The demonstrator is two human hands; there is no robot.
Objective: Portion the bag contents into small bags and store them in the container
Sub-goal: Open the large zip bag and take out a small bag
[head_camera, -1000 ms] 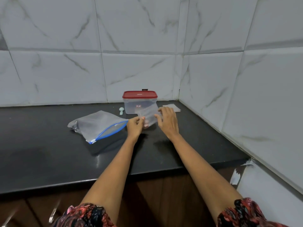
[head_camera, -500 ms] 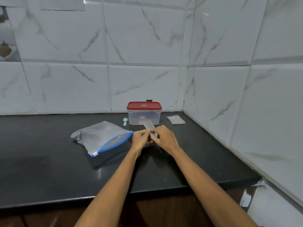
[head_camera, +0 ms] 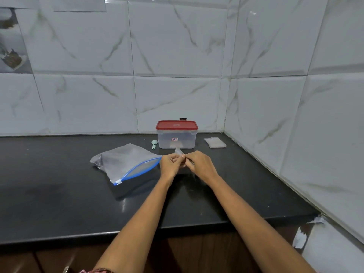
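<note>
Above black counter (head_camera: 59,203), near centre: left hand (head_camera: 170,164) and right hand (head_camera: 201,165) meet, both pinching small clear bag (head_camera: 178,151), its top poking up between fingertips. Left of hands: large zip bag (head_camera: 124,161) lies flat, blue zipper toward near side. Far side: red-lidded container (head_camera: 176,134), lid on; pale scoop (head_camera: 154,143) just left of it; stack of small bags (head_camera: 215,142) to right near wall corner.

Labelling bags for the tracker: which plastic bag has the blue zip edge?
The large clear plastic bag lying left of both hands. The small clear bag pinched between the hands and the flat small bags by the corner show no blue.
</note>
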